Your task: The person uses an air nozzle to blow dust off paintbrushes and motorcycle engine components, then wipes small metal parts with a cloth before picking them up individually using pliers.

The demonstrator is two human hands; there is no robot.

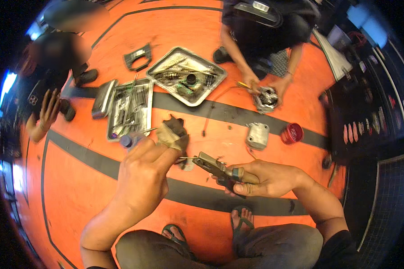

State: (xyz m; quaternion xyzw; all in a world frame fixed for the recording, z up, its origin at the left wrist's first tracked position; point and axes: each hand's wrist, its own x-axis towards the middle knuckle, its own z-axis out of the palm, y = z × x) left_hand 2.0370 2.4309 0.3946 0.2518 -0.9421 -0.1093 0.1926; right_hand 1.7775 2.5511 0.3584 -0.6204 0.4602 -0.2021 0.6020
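My left hand (pixel 143 172) is closed in a pinch on a thin brass-coloured rod (pixel 186 158). The rod's tip meets the end of a long dark metal part (pixel 215 168), or comes very near it; I cannot tell which. That part is gripped by my right hand (pixel 269 179), fingers wrapped underneath and thumb on its near side. Its exact kind is unclear. Just beyond my left fingers lies a crumpled tan and dark rag (pixel 173 134) on the floor.
A tool tray (pixel 149 105) and a parts tray (pixel 217 83) stand ahead. Right of centre are a silver metal cover (pixel 257 136) and a red cup (pixel 292 133). A co-worker's hands (pixel 280 87) handle a round metal part (pixel 265 101). Another person's hand (pixel 49 110) is at far left.
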